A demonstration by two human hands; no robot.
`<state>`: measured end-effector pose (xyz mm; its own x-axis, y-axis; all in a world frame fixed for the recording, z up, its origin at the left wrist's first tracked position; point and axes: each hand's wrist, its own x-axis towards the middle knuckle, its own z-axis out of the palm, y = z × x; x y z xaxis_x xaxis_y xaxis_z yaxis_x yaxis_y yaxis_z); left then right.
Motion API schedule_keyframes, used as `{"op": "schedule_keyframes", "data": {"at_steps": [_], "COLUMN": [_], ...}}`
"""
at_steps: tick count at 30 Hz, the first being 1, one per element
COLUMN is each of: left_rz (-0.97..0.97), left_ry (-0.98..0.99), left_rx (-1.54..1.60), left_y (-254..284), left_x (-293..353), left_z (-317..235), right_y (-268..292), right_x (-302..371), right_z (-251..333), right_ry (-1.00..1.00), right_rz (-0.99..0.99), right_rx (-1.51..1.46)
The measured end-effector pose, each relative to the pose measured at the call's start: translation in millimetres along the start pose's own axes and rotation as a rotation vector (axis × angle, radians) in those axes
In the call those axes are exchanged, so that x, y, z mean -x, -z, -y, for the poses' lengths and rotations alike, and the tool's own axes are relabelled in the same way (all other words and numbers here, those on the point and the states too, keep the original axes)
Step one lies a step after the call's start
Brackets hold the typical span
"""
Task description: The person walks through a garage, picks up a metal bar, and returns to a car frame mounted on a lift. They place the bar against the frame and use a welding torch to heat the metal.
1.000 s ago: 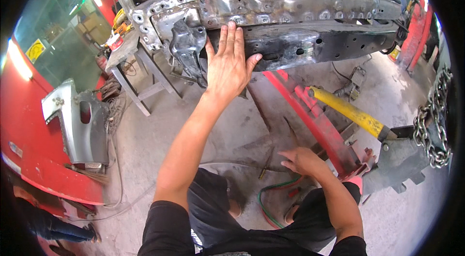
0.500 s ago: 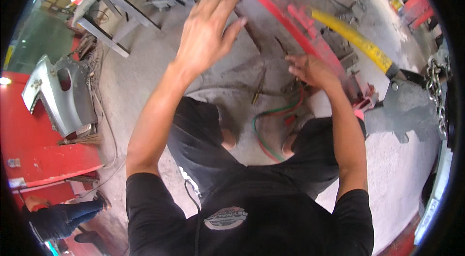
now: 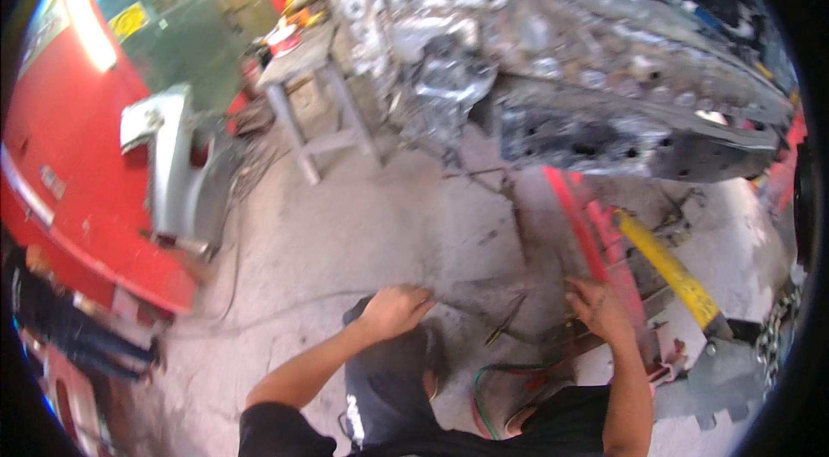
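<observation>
My left hand (image 3: 399, 312) is by my bent left knee, its fingers curled together in a loose fist. It shows no object. My right hand (image 3: 600, 308) hangs beside the red metal beam (image 3: 587, 232), fingers bent but apart, with nothing seen in them. Blur hides whether it touches the beam. Below and between the hands, a thin torch-like tool (image 3: 506, 320) with a brass-coloured end lies on the floor. Near my right leg, a green and red hose (image 3: 477, 401) curves across the concrete.
A stripped car body section (image 3: 596, 120) spans the far side above the floor. A yellow bar (image 3: 665, 263) slants at right, near a chain (image 3: 768, 336). At left are a silver fender (image 3: 177, 172), a metal stand (image 3: 315, 111), a red panel (image 3: 82, 163) and another person (image 3: 82, 319).
My view has tilted up, bringing the car body section into sight. My left hand has come down from a raised, spread pose to near my knee, its fingers now curled. My right hand stays by the beam.
</observation>
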<state>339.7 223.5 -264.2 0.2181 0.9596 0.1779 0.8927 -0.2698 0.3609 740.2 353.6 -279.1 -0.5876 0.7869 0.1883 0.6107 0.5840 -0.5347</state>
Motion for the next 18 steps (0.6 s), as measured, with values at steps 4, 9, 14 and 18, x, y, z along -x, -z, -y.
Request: {"op": "schedule_keyframes", "data": {"at_steps": [4,9,14,18], "left_rz": [-0.025,0.145,0.259,0.294], "left_ry": [-0.019,-0.074,-0.248,-0.268], "left_rx": [0.045,0.093,-0.015,-0.087], "left_y": [-6.9,1.9,17.7,14.9], "left_x": [6.0,13.7,12.7,6.7], "left_z": [4.7,8.4,15.9,17.9], "right_y": [33.2,147.1,249.1,243.3], "right_x": [-37.5,-110.1,-197.7,-211.7], "right_z": [38.7,114.8,130.2,145.0], "right_ry": [0.138,0.467,0.667,0.469], "right_rz": [-0.305,-0.813,-1.084,-0.898], "right_rx": [-0.112,0.229,0.659,0.599]}}
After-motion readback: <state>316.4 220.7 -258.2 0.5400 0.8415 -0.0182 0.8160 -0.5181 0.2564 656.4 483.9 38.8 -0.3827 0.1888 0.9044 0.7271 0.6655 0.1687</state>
